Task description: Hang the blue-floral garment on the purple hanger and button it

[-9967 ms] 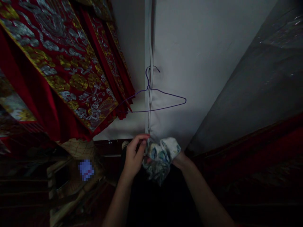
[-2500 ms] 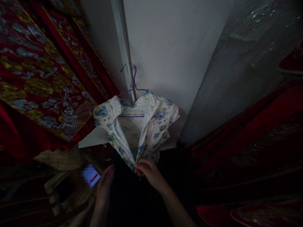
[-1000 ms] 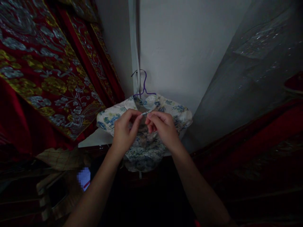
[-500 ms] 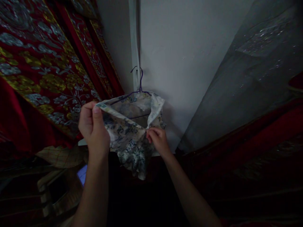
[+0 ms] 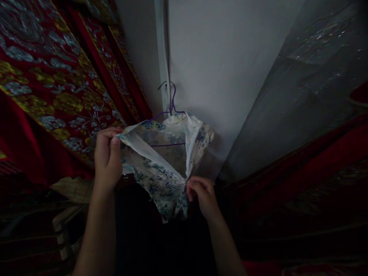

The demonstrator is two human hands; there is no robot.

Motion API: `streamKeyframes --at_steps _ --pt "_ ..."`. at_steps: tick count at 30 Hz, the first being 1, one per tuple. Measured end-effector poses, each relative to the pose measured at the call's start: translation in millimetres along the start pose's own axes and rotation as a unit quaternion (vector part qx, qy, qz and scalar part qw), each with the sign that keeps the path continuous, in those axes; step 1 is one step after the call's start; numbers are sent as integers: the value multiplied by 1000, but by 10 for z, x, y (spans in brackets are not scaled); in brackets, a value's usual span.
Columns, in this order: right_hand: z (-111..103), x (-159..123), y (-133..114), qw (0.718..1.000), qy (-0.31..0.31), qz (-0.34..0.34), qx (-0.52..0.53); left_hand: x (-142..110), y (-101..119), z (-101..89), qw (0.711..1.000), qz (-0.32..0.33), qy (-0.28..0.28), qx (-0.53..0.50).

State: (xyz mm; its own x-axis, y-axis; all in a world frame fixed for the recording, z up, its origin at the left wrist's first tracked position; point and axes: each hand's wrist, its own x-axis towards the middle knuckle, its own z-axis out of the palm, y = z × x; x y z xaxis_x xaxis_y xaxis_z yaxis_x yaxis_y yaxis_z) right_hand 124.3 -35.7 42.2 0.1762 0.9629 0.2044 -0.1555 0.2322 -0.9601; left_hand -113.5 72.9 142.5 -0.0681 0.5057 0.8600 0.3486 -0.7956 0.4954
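A thin white blouse with a blue floral print hangs on a purple wire hanger in front of me. My left hand is closed, pinching the garment's edge at its left shoulder between thumb and fingers. Lower and to the right, my right hand pinches the front of the blouse at the bottom of its V-shaped opening. The cloth is stretched between both hands, and the neckline gapes wide. Through the gap the hanger's lower bar shows. Fine detail at my right fingertips is too small to make out.
Red cloth with gold and silver embroidery drapes at the left. A pale wall panel stands behind the hanger, with clear plastic sheeting over the right side. A wooden chair-like frame is at lower left, in dim light.
My right hand has pulled the blouse front down and toward me, widening the neck opening. My left hand has kept its pinch and moved slightly down. The lit screen at lower left is out of sight.
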Motion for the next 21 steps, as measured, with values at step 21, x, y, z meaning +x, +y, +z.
streamKeyframes --at_steps 21 --pt "122 97 61 999 37 6 -33 -1072 -310 711 636 -574 270 -439"
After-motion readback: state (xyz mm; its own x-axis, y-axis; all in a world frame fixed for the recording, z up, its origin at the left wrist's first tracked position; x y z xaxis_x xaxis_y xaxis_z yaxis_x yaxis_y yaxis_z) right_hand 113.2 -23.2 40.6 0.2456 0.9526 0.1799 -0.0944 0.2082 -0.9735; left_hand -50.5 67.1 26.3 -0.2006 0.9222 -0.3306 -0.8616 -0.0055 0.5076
